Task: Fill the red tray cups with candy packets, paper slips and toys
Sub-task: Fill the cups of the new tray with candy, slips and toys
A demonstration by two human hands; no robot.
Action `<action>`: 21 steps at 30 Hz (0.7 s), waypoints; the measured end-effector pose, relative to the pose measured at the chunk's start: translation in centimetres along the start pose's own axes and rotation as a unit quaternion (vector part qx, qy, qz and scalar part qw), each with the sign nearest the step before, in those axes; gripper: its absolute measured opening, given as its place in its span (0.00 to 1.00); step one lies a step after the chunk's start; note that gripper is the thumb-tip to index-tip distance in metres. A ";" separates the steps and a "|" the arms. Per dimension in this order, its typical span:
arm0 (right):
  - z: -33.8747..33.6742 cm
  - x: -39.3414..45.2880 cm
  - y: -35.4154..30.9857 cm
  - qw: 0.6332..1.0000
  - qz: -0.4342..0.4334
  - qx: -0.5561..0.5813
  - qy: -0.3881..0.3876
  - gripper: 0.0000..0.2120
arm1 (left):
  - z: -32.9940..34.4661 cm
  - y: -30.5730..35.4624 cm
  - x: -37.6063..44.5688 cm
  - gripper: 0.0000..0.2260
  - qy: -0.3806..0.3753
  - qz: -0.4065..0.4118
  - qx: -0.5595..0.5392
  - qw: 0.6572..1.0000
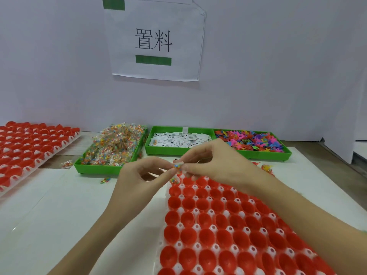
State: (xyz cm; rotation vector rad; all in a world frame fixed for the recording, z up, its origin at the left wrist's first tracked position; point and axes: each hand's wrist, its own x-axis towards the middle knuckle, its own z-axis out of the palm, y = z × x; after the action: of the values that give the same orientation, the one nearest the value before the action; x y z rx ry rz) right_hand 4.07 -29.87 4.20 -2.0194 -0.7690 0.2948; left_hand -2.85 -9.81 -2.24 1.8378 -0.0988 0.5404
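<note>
Both hands meet at frame centre: the left hand and right hand pinch one candy packet between fingertips. It hangs just above the far-left corner cup of the tray, which already holds a packet; the bare cups lie right and below. The packet is small, clear, and full of coloured beads.

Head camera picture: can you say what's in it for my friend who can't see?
Two hands, left hand and right hand, pinch a candy packet over a tray of red cups. Behind sit green bins of candy, paper slips and toys.
</note>
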 end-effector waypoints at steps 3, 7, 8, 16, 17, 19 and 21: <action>0.5 -1.7 0.2 0.999 -0.015 -0.019 0.046 0.03 | 0.7 0.7 -0.5 0.04 -0.005 0.002 -0.029 1.000; 0.7 -3.2 0.8 0.999 -0.008 0.015 0.048 0.05 | 1.2 1.5 -0.9 0.09 -0.035 -0.011 -0.081 0.996; 0.7 -3.4 0.9 0.998 -0.006 0.029 0.050 0.05 | 1.3 1.5 -1.0 0.08 -0.041 -0.014 -0.081 0.996; -2.0 -1.2 2.9 0.993 0.034 0.063 0.091 0.06 | 1.2 1.1 -0.8 0.05 -0.042 -0.036 -0.076 0.996; -3.2 -0.4 3.8 0.991 0.043 0.040 0.123 0.06 | 1.1 1.1 -0.8 0.04 -0.041 -0.036 -0.072 0.996; -5.8 1.6 6.3 0.979 0.073 -0.019 0.190 0.09 | 1.0 1.1 -0.8 0.04 -0.036 -0.035 -0.064 0.997; -8.9 3.5 9.4 0.962 0.118 -0.074 0.233 0.10 | 1.0 1.0 -0.7 0.04 -0.032 -0.034 -0.063 0.997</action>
State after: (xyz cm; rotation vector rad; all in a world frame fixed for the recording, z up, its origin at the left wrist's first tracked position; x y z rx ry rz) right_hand 14.90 -37.28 1.57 -2.2071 -0.2606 -0.1107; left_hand -3.55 -11.20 -1.87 1.7299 -0.1108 0.4201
